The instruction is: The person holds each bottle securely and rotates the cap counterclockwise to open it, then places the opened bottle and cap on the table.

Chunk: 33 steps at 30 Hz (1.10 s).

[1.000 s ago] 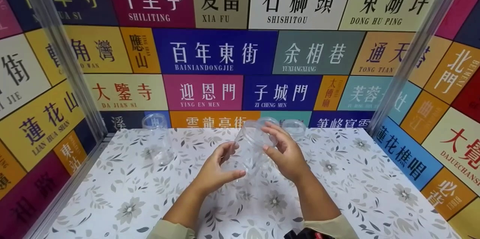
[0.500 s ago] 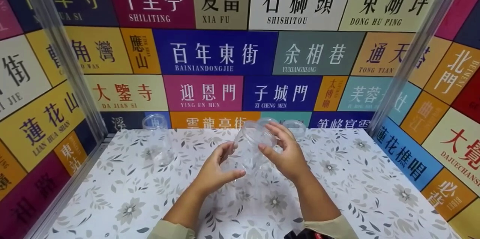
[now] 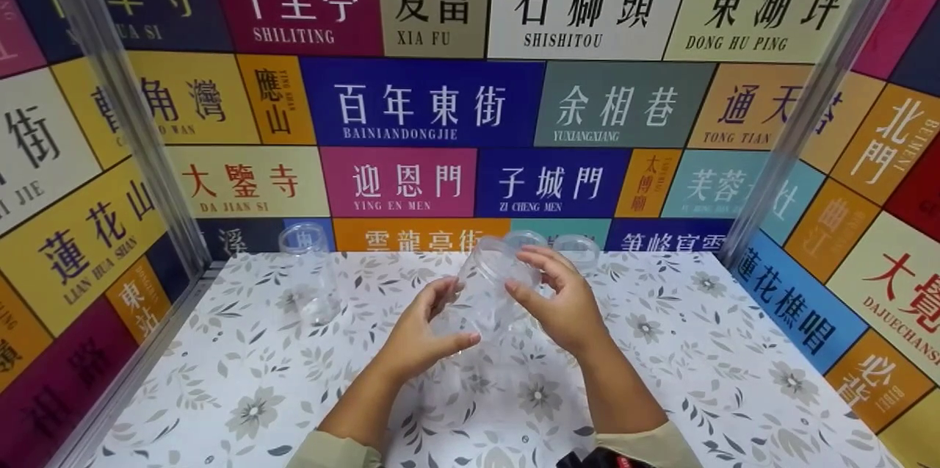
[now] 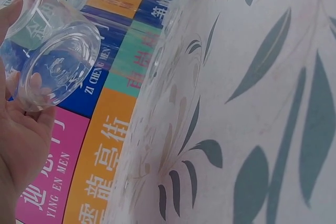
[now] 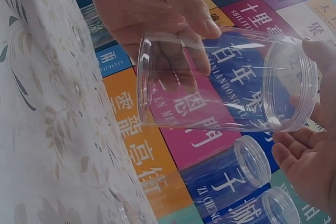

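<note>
A clear plastic jar (image 3: 481,281) is held tilted above the table, its ringed top end leaning away from me. My left hand (image 3: 422,332) grips it around the bottom end, thumb on the near side and fingers on the far side. With curled fingers and thumb, my right hand (image 3: 562,299) holds the jar's ringed top end. In the right wrist view the jar's wall (image 5: 210,93) is see-through, and nothing shows inside. The left wrist view shows the round base (image 4: 60,66) near the left fingers.
Another clear jar (image 3: 308,277) stands at the table's back left. Two more clear jars (image 5: 226,177) stand behind my right hand, partly hidden in the head view. A floral cloth covers the table (image 3: 257,409). Lettered panels (image 3: 418,101) wall the back and sides.
My right thumb and fingers have shifted slightly around the jar's top, the thumb moving left. My left hand keeps its place at the bottom. The standing jars have not moved.
</note>
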Each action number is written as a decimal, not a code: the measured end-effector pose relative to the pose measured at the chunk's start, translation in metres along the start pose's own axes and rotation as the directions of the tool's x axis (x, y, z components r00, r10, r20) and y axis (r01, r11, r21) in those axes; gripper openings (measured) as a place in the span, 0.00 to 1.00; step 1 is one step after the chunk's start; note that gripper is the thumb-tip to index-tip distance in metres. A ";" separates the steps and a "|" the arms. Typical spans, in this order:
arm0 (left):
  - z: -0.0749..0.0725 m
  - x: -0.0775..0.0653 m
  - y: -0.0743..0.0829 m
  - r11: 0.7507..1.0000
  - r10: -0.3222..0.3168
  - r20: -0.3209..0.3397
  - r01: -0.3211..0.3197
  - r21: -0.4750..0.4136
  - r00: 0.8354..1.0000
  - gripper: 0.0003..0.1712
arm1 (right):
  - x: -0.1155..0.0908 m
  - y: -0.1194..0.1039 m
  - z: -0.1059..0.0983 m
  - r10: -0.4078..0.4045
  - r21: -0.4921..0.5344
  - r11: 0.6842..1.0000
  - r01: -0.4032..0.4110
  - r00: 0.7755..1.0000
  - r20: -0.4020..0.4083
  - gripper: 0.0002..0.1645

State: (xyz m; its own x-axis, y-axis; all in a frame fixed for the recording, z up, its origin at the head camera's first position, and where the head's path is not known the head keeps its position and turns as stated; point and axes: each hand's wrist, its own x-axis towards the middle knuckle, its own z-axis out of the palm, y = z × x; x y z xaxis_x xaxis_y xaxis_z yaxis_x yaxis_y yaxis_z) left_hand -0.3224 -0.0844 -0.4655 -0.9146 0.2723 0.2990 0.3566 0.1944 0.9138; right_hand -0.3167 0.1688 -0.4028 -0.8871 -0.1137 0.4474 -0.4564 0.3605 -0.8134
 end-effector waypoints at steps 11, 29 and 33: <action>0.000 -0.001 0.002 1.000 0.001 -0.007 -0.001 0.012 1.000 0.56 | -0.002 0.002 -0.001 -0.044 0.055 0.998 0.039 0.995 0.087 0.31; 0.000 0.000 0.001 1.000 0.002 -0.002 -0.003 -0.022 1.000 0.58 | -0.004 -0.009 0.007 0.002 -0.036 0.999 -0.004 0.999 -0.053 0.35; 0.001 0.000 0.002 1.000 -0.007 -0.004 0.007 -0.012 1.000 0.57 | -0.005 -0.011 0.007 -0.009 -0.043 0.999 0.006 0.998 -0.066 0.29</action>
State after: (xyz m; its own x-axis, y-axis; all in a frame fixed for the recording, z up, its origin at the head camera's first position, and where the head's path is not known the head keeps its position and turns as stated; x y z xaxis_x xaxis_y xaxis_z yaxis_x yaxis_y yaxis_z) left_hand -0.3210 -0.0836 -0.4637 -0.9176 0.2676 0.2939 0.3481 0.1845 0.9191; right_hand -0.3079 0.1590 -0.3991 -0.8767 -0.0558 0.4777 -0.4581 0.3993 -0.7942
